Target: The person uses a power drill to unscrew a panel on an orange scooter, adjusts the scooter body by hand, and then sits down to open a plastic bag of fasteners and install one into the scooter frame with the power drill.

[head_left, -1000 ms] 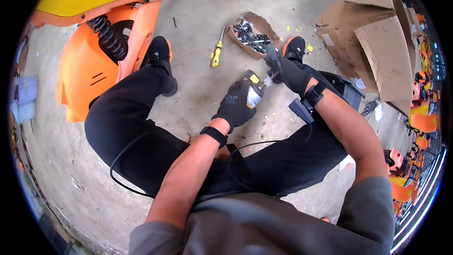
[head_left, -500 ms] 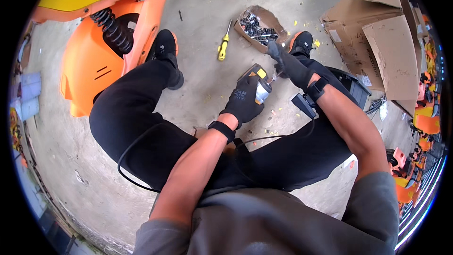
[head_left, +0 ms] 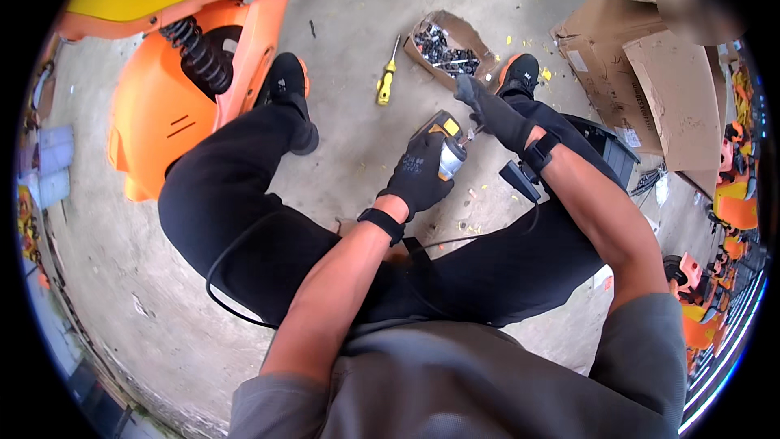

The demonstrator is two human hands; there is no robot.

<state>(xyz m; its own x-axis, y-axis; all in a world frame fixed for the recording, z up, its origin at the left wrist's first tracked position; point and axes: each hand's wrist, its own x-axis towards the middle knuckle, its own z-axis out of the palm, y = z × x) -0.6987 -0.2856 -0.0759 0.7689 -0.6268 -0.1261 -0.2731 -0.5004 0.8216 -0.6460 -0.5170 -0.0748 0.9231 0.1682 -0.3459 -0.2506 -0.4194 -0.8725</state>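
My left hand (head_left: 416, 171), in a black glove, is closed around a cordless drill (head_left: 452, 158) with a silver body and a yellow-and-black battery end. The drill's bit points right, toward my right hand (head_left: 500, 120), also gloved in black. Some right-hand fingers pinch close to the bit tip, while others stick out toward the box; what they hold is too small to make out. Just beyond sits an open, low cardboard box (head_left: 471, 35) with several small dark and metal parts (head_left: 439, 55) inside. A yellow-handled screwdriver (head_left: 387, 84) lies on the floor left of it.
An orange-and-yellow vehicle body (head_left: 146, 126) with a black coil spring (head_left: 203, 61) fills the upper left. At right stands a large open carton (head_left: 674, 85). A black case (head_left: 613, 154) lies beside my right leg. A cable (head_left: 213, 272) crosses my lap.
My right hand has dipped slightly at the bit tip. My left hand and the drill stay almost still. A blurred brownish shape has appeared at the upper right, over the carton.
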